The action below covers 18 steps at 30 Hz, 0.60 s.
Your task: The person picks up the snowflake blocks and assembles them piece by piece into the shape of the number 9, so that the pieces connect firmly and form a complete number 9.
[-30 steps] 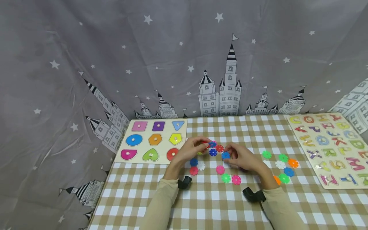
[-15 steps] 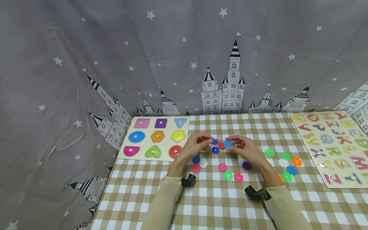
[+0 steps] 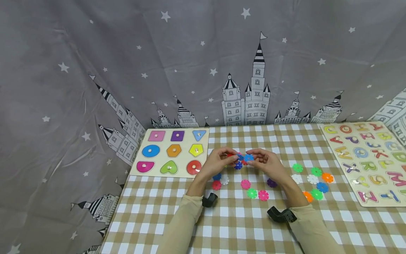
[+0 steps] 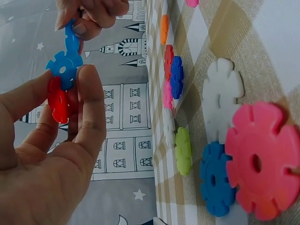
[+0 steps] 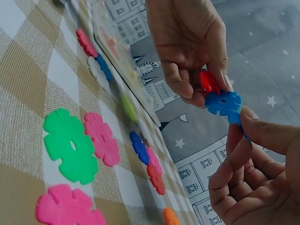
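Left hand (image 3: 216,163) pinches a red disc (image 4: 57,99) and a blue disc (image 4: 70,64), apparently slotted together, centre of the head view; right hand (image 3: 271,165) pinches a second blue disc (image 4: 71,40) against them. Can't tell if it's seated. Risk: misaligned slots — a skewed push could pop the red joint. Right grip's edge-only, so its disc could slip onto the desk (image 3: 233,229).

Grey backdrop (image 3: 184,31), seemingly cloth, printed castles (image 3: 258,95) and stars (image 3: 245,13), brown-and-white checked tablecloth (image 3: 236,225)
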### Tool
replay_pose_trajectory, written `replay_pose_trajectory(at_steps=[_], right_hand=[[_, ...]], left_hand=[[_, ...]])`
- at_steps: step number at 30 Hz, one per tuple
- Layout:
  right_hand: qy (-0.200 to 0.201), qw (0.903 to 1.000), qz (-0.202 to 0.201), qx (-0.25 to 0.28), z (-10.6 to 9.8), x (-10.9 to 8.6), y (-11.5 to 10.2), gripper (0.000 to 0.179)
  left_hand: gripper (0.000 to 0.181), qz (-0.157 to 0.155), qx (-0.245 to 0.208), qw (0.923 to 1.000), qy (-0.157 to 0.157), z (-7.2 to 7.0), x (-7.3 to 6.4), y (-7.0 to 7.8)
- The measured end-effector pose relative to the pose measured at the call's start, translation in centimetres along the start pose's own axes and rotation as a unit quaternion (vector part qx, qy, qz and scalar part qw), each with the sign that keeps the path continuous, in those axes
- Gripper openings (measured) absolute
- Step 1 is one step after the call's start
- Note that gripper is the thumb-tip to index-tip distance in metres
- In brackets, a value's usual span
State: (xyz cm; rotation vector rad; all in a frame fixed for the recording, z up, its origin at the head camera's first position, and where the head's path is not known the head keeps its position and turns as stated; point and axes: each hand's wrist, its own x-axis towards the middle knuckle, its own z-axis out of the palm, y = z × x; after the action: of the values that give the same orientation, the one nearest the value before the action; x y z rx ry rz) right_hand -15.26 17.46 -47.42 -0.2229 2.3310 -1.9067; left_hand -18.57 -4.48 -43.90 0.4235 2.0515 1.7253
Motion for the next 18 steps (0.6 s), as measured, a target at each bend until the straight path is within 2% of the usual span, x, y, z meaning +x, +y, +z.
replay_pose_trajectory(at_steps=[5, 10, 18], right_hand=[[-0.001, 1.0, -0.002, 0.005, 0.1, 0.0, 0.1, 0.04], [0.004, 0.9998, -0.004, 0.019, 0.2, 0.0, 0.1, 0.042], [0.02, 0.9989, -0.018, 0.038, 0.7, -0.1, 0.1, 0.036]], left_hand=[[0.021, 0.012, 0.002, 0.9999, 0.002, 0.0, 0.8, -1.7], [0.022, 0.013, 0.008, 0.9999, 0.007, 0.1, 0.7, -1.8], [0.016, 0.033, 0.036, 0.9987, 0.013, 0.2, 0.6, -1.8]])
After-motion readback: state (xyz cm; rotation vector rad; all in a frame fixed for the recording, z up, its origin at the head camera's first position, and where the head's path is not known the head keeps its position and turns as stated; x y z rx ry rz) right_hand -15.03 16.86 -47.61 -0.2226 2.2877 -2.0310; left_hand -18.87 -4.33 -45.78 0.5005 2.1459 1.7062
